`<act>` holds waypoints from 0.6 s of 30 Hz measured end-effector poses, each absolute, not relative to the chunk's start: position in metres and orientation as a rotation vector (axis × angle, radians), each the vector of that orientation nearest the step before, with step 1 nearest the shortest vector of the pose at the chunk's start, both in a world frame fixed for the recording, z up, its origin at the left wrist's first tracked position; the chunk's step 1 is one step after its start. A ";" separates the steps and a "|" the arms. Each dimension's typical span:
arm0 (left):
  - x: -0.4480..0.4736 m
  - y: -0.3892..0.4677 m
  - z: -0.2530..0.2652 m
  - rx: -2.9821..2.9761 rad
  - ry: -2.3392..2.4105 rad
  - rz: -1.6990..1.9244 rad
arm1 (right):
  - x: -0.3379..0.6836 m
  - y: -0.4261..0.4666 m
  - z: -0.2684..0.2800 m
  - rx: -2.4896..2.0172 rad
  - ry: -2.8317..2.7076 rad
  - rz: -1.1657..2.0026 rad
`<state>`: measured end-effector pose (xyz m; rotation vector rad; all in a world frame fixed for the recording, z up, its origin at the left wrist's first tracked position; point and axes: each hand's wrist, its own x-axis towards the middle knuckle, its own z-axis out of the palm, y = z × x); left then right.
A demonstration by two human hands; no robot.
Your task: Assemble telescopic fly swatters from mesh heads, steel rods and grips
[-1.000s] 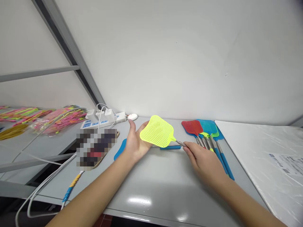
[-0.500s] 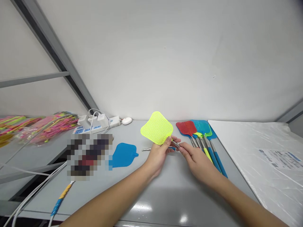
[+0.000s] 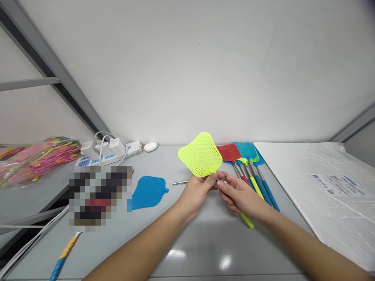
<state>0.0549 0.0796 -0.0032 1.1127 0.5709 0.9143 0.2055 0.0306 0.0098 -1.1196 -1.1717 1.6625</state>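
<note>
Bags (image 3: pixel 38 158) of pink and yellow things lie far to the left on the grey table (image 3: pixel 187 242). Next to them is a white power strip (image 3: pixel 108 154) with plugs in it, and a small white mouse (image 3: pixel 150 146) sits near the wall. Below the strip is a blurred patch. Beside that patch a blue swatter head (image 3: pixel 148 192) lies flat on the table with no stick. A thin metal rod (image 3: pixel 180 182) lies just past it.

In the middle, the left hand (image 3: pixel 195 193) is closed around the neck of a yellow swatter head (image 3: pixel 200 154) and holds it up off the table. The head stands almost upright, turned a bit to one side. The right hand (image 3: pixel 241 197) is just beside the left one, fingers curled around the yellow handle (image 3: pixel 247 220), which pokes out below the palm. The two hands meet right under the yellow head.

Behind the right hand, a row of swatters (image 3: pixel 249 164) lies on the table, red, blue and green, with blue and yellow handles. To the right lies a big white sheet (image 3: pixel 316 187) in clear wrap with a label on it.
</note>
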 end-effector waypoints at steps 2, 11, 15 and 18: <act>0.055 0.080 -0.005 1.117 0.588 0.914 | 0.202 0.030 0.006 -1.097 -1.129 1.671; 0.065 0.072 -0.004 1.146 0.744 1.051 | 0.203 0.035 0.004 -0.898 -0.973 1.951; 0.066 0.075 -0.002 1.102 0.827 1.120 | 0.198 0.035 0.005 -1.096 -1.136 1.687; 0.061 0.084 -0.001 1.050 0.876 1.246 | 0.197 0.031 0.007 -1.305 -1.325 1.426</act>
